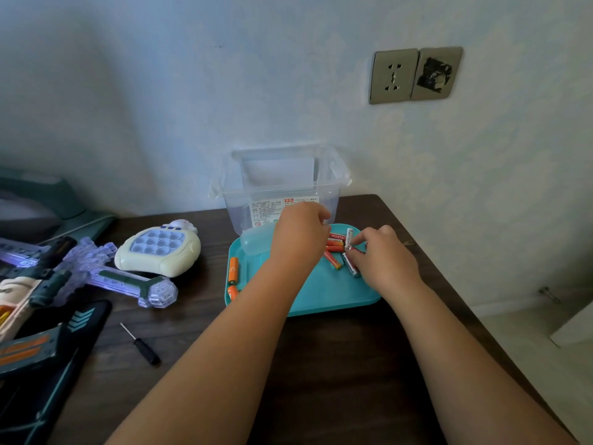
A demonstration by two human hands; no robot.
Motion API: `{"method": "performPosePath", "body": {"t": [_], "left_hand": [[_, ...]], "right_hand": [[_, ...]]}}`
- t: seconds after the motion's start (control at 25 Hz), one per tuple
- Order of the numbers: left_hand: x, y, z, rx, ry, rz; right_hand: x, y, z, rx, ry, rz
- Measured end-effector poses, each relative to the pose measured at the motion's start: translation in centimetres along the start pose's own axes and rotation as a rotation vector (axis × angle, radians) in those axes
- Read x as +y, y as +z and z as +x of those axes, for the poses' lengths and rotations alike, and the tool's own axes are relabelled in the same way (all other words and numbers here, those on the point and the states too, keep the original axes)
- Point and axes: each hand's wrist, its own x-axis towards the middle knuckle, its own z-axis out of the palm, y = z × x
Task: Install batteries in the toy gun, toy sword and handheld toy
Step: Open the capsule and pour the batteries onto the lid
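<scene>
Pinched white battery [349, 234] with right hand [383, 256] over teal tray [321, 297]; held left hand [300, 234] curled just beside, grip indeterminate. Noted handheld toy [158, 248] well apart on counter [337, 364].

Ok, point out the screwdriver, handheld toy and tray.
screwdriver [147, 351], head view, black handle.
handheld toy [158, 243], head view, button grid.
tray [324, 290], head view, bare floor near front rim.

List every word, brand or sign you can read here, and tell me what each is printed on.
"HUATAI": white letters on a red battery in the teal tray.
White label on the clear plastic box: a red heading, fine print and small round signs, all too small to read.
Orange batteries: markings too blurred to read.
</scene>
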Motion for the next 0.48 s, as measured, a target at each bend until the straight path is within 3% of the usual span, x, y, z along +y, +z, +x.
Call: {"method": "performPosePath", "body": {"t": [0.16, 0.24, 0.4, 0.48], "left_hand": [[-1.3, 1.3, -2.2, -0.096, -0.054, 0.017], [-1.8, 2.0, -2.7, -0.154, -0.081, 0.023], [-2.3, 2.7, -3.1, -0.165, -0.114, -0.011], [-2.4, 2.6, -3.1, -0.137, -0.116, -0.056]], "right_hand": [[-0.2, -0.1, -0.2, 0.000, -0.092, -0.067], [-0.2, -0.2, -0.2, 0.009, -0.095, 0.027], [-0.1, -1.9, 0.3, -0.115, 0.304, 0.936], [0.0, -2.6, 0.2, -0.180, 0.413, 1.063]]}}
